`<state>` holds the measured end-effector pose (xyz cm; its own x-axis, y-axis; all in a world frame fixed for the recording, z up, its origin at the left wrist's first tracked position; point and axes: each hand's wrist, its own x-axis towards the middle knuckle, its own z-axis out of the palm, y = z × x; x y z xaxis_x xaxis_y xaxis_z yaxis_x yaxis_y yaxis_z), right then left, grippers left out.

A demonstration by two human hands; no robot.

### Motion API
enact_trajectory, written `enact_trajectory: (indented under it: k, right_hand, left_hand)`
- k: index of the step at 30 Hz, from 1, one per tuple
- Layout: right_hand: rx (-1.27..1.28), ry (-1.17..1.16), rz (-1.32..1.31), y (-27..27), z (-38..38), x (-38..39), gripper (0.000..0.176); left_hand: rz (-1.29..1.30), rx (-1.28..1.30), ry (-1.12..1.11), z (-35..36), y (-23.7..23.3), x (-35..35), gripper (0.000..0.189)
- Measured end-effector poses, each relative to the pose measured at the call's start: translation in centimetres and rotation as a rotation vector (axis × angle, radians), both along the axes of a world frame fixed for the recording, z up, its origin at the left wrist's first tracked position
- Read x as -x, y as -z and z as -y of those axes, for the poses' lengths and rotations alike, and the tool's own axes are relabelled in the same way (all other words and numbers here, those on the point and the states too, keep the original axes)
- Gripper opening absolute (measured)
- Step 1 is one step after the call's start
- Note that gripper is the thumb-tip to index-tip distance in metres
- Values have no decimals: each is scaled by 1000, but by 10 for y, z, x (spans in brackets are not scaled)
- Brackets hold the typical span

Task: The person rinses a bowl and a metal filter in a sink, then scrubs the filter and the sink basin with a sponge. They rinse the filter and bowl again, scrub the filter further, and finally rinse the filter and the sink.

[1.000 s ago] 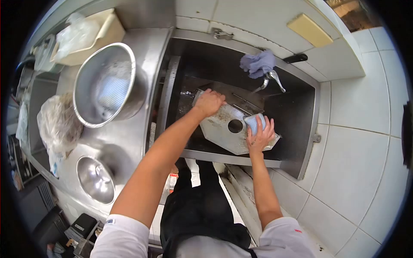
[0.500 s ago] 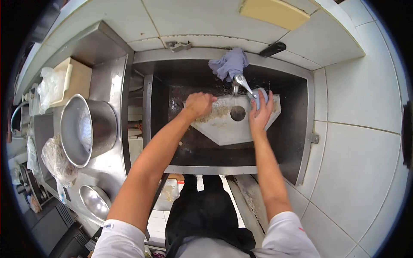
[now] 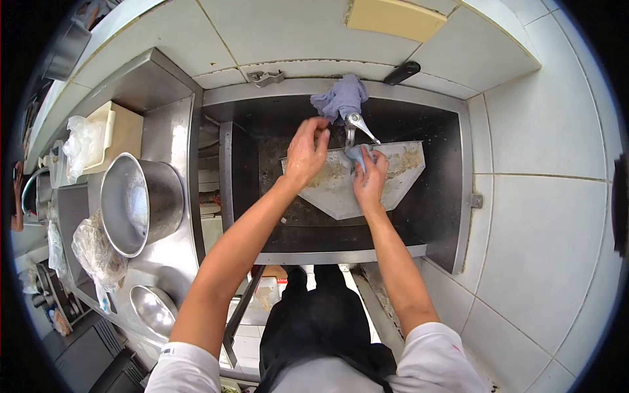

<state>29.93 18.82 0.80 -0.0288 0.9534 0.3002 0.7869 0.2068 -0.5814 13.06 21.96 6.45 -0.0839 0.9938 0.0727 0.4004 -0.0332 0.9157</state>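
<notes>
A stained white board (image 3: 334, 200) with angled corners lies in the metal sink (image 3: 341, 256). Under the tap (image 3: 357, 124), my right hand (image 3: 370, 180) grips a light blue-grey sponge (image 3: 358, 154), partly hidden by the fingers, over the board's middle. The hole in the board is covered by this hand. My left hand (image 3: 306, 152) is raised above the board's left part, thumb apart from the fingers, holding nothing. Its fingertips come close to a bluish-purple cloth (image 3: 342, 98) draped over the tap's base.
On the metal counter (image 3: 171, 124) to the left stand a large pot (image 3: 164, 203), a cream plastic bin (image 3: 124, 134), a plastic-wrapped bundle (image 3: 98, 249) and a metal bowl (image 3: 154, 309). A black handle (image 3: 402, 73) rests on the sink's back ledge. Tiled wall encloses the right side.
My left hand has come off the board's left edge, moved up toward the tap and opened its fingers. My right hand has carried the sponge leftward, from the board's upper right to its middle.
</notes>
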Motion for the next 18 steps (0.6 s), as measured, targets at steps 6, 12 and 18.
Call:
enact_trajectory:
  k: [6, 12, 18]
  right_hand:
    - [-13, 150, -401, 9, -12, -18, 24]
    - [49, 284, -367, 9, 4, -28, 22]
    - [43, 274, -270, 9, 16, -31, 28]
  left_hand:
    - [-485, -649, 339, -12, -69, -22, 17]
    - [-871, -525, 723, -30, -83, -6, 14]
    - [-795, -627, 790, -32, -84, 2, 12]
